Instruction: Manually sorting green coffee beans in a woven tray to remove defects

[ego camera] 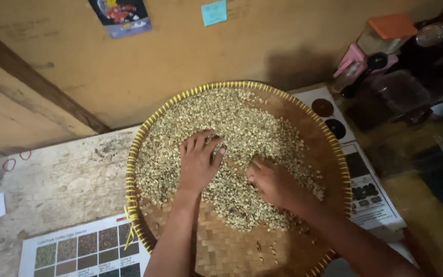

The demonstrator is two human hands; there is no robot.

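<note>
Left hand: the left hand (197,163) lies flat and open on the beans, fingers spread a little, palm down. It grips nothing.
Right hand: the right hand (272,182) rests on the beans too, fingers curled down into them. I cannot tell if it pinches a bean.
Beans: the pale green beans (232,133) lie in a wide heap in the round woven tray (242,256), mostly in the far and middle part.
Tray: it sits on the wooden tabletop (62,184), close to the wall. It has a yellow rim.
Done so far: the near part of the tray is mostly bare weave, with only a few loose beans (267,250) there. It looks like little has been picked out.
Left to do: almost all the beans sit in one big heap under the hands.
Nearby: a colour chart sheet (85,251) lies in front of the tray on the left. Another printed sheet (367,197) lies on the right. A pink and orange container (375,41) stands in the far right corner.
</note>
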